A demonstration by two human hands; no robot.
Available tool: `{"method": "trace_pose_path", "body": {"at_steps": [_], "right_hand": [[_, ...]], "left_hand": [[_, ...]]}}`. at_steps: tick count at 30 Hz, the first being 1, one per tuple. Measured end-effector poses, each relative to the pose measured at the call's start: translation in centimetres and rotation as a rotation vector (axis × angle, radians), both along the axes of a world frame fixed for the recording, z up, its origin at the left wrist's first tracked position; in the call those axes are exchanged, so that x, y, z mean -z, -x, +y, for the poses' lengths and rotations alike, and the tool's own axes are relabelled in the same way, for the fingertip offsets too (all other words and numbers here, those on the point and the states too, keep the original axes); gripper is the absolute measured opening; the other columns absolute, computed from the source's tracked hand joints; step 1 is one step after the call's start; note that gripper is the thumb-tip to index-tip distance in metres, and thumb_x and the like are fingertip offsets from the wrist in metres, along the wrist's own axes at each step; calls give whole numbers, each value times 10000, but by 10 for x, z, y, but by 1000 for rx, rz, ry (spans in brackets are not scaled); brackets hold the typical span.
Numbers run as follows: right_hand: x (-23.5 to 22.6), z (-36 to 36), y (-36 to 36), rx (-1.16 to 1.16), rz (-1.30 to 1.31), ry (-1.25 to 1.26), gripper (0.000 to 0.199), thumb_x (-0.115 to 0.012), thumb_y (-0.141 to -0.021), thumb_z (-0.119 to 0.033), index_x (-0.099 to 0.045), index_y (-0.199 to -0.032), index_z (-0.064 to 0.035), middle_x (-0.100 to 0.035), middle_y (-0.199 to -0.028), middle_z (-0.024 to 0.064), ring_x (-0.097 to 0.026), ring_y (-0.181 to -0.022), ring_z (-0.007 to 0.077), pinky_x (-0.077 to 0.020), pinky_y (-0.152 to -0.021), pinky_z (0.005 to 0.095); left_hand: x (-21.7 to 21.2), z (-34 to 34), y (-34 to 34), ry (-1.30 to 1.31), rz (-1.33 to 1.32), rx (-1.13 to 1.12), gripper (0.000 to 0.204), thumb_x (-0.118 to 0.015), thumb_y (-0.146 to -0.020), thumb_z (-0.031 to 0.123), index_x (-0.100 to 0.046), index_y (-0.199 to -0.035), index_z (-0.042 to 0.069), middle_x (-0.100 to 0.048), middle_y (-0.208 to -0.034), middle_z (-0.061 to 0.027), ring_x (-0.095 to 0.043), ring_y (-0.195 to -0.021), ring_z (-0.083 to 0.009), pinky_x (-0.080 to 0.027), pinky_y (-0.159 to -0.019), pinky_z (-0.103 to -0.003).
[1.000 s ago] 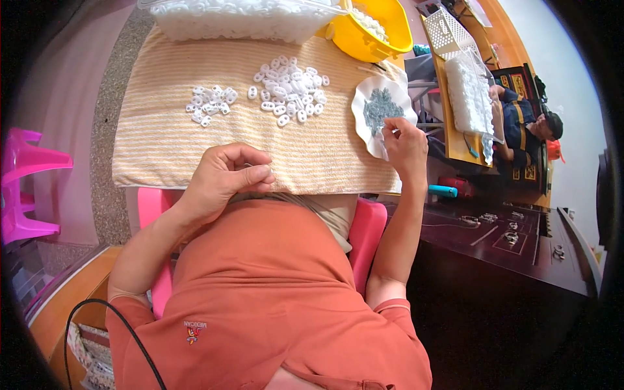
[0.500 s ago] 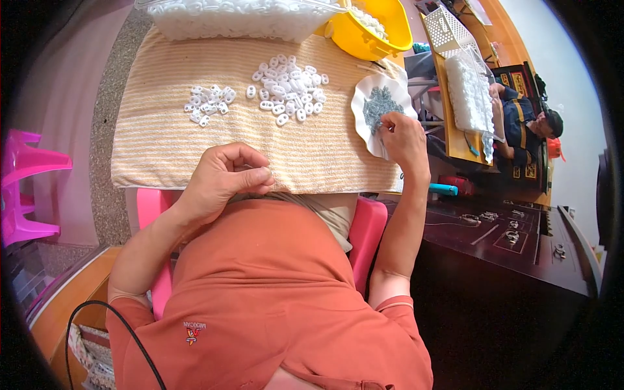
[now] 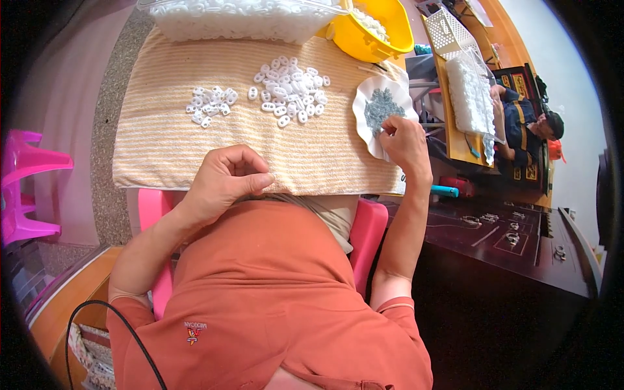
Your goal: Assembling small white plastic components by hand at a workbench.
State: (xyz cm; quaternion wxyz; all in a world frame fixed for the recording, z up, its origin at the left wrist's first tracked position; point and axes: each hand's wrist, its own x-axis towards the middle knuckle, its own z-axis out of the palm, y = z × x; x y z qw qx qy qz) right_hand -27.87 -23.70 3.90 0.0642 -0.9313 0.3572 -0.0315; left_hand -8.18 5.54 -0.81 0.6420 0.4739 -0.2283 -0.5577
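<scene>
My right hand [image 3: 405, 142] reaches over the near right part of a white scalloped dish [image 3: 361, 107]. Its fingers are pinched together at the edge of a heap of tiny grey-blue pieces [image 3: 382, 109]; what they grip, if anything, is too small to see. In front of my body, at the towel's near edge, my left hand [image 3: 229, 177] is curled with thumb and forefinger drawn together. Whatever lies in that pinch cannot be made out. Beyond it are a smaller pile [image 3: 211, 104] and a larger pile [image 3: 292, 88] of white oval two-holed plastic pieces.
A striped towel [image 3: 156, 146] covers the table. Along the far edge stand a clear tub [image 3: 240, 26] of white pieces and a yellow basin [image 3: 370, 45]. At right, another person [image 3: 520, 120] sits by a table with a white-filled container [image 3: 469, 94]. Pink stool [image 3: 32, 159] at left.
My right hand's fingers have shifted very slightly at the grey-blue heap. The left hand keeps its curled pose, and the piles look the same.
</scene>
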Motion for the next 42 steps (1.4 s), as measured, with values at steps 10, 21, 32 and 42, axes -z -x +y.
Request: {"method": "trace_pose_path", "body": {"at_steps": [10,21,32,42], "right_hand": [[4,4,18,-84,-321,-29,117,-645,-810,-41,-678,-907,15,-660,-771,140,-642,-662,185,-497,-640,291],[4,136,-57,-551,-916,-437,162,-671,-795,87,-620,-920,-2,-637,-904,126,-626,-791,206,-497,-692,281],[42,156,-79,-515,-999,-718,143,-667,-828,53,-609,-952,11,-591,-893,110,-573,-765,160,-473,-660,252],[36,156,-75,-330,-970,-1179,70,-618,-907,8,-609,-972,34,-595,-910,60,-558,-766,86,-459,-693,215]], "left_hand": [[-2,2,0,-17,32,2,112,-684,-856,26,-669,-965,3,-668,-869,-37,-641,-765,-102,-545,-711,-230],[-4,-2,-2,-35,403,-73,110,-668,-878,48,-626,-973,13,-661,-887,-62,-652,-820,-134,-560,-752,-260],[-1,0,-3,53,583,-69,134,-645,-898,62,-626,-1020,10,-661,-962,-77,-658,-863,-144,-578,-765,-272],[-1,0,-3,45,483,-50,165,-665,-878,37,-628,-1036,4,-663,-964,-75,-657,-860,-139,-576,-753,-266]]}}
